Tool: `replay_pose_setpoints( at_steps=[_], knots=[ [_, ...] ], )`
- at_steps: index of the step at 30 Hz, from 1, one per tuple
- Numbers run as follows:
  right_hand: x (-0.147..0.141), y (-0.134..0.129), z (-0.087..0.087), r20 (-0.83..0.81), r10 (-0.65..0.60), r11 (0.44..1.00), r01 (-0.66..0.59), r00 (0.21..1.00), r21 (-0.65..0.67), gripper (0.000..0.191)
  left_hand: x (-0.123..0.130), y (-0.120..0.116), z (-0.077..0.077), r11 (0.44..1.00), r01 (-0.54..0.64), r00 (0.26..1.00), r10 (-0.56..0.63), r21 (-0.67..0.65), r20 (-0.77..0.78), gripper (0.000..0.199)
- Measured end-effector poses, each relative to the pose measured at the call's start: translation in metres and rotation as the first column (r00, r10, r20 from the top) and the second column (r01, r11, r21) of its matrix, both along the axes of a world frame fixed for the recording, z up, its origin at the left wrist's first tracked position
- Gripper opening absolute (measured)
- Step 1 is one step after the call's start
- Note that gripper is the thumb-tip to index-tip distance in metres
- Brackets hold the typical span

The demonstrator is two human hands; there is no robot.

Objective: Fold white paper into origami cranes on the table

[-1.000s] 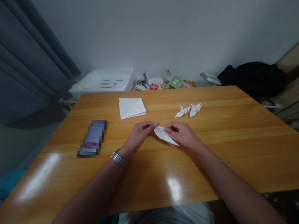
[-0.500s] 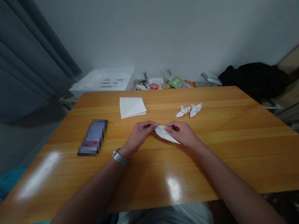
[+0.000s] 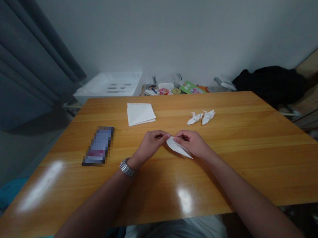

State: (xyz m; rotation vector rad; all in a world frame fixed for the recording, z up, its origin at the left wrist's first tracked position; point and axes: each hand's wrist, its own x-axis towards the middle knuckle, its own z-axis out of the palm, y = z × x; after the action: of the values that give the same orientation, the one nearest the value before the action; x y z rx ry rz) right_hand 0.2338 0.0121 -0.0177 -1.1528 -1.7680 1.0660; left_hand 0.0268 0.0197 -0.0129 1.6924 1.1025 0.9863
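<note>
A folded piece of white paper [image 3: 178, 147], narrow and pointed toward the lower right, is held between both hands just above the table. My left hand [image 3: 152, 143] pinches its upper left end between thumb and fingers. Along the upper edge, my right hand [image 3: 191, 142] grips the paper, thumb on the near side; its other fingertips are partly hidden behind. Beyond my right hand, two white origami cranes stand on the table: a left crane [image 3: 195, 118] and a right crane [image 3: 208, 116], close together.
Sheets of lined paper [image 3: 140, 114] lie at the back left of the wooden table [image 3: 240, 137]. A phone [image 3: 99, 146] with a blurred-out screen lies at left. Past the far edge are a white tray-like box [image 3: 94, 87], a green booklet [image 3: 188, 87] and black cloth [image 3: 272, 84].
Both hands and the folded paper have shifted slightly nearer to me. The paper's pointed end has dropped a little, and my right thumb sits closer to the left hand.
</note>
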Motion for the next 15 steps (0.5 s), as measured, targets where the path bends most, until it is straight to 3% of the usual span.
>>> replay_pose_setpoints(
  at_steps=[7, 15],
  knots=[
    [0.0009, -0.0003, 0.0006, 0.017, -0.025, 0.999, 0.026, 1.0, -0.022, 0.026, 0.0009, -0.0005, -0.0015, 0.999, -0.037, 0.999, 0.037, 0.026, -0.005, 0.021],
    [0.0, -0.0024, 0.0014, 0.067, -0.037, 0.998, 0.041, 0.997, -0.057, 0.025, 0.0005, -0.0034, -0.0024, 0.999, 0.022, 0.999, -0.021, 0.029, -0.037, 0.017]
  ],
)
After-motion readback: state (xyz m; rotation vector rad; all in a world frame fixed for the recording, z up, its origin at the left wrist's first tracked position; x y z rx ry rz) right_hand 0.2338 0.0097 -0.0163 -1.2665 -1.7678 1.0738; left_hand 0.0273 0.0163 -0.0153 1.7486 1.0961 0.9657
